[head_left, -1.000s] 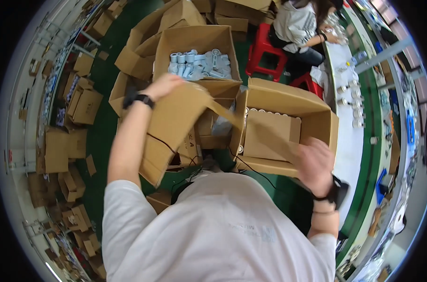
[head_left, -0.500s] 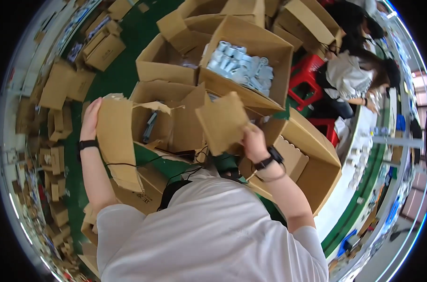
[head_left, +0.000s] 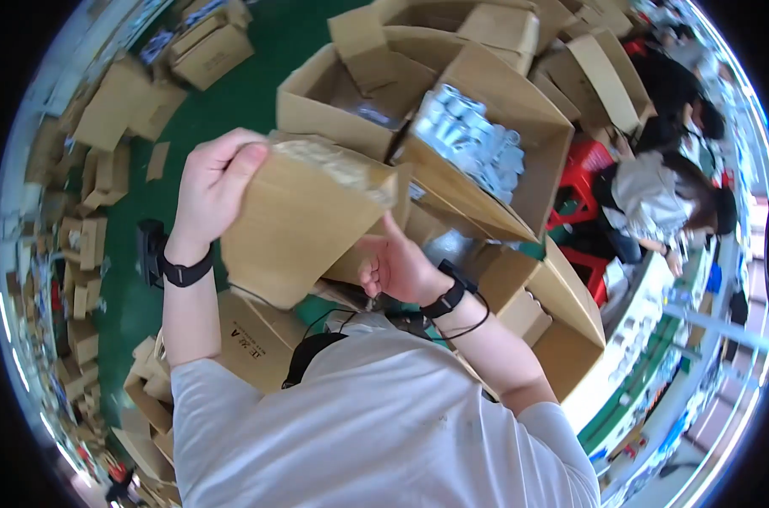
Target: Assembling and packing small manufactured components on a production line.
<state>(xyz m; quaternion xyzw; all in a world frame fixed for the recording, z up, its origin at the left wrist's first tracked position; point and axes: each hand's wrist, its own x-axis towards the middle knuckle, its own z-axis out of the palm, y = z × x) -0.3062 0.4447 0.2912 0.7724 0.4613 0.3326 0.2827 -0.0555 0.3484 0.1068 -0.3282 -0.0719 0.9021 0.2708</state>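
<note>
— What's in the hands?

— A flat brown cardboard piece [head_left: 304, 224], raised in front of the chest, a little left of centre. The left hand [head_left: 213, 186] is wrapped over its upper left corner, at about ten o'clock from the middle of the view, fingers curled over the edge and closed on it. There is a black band on that wrist.

— And the other hand?

— The right hand [head_left: 397, 267] sits at the piece's lower right edge, near the centre. Its fingers are folded in loosely and it touches the cardboard from behind. I cannot tell whether it really clamps the piece or only steadies it. It wears a dark wristband too.

— What's behind the piece?

— An open box [head_left: 495, 165] at one o'clock, full of small pale grey parts [head_left: 473, 144]. Just left of it, at twelve o'clock, another open carton [head_left: 334, 97], nearly bare inside. A third box [head_left: 562, 330] stands at four o'clock, flaps spread.

— Anyone else around?

— A person in a white top [head_left: 655, 199] sits at two to three o'clock, beside red stools [head_left: 583, 169]. The floor [head_left: 266, 34] is green, and loose flattened cartons [head_left: 105, 118] lie along the left side, nine to eleven o'clock.
</note>
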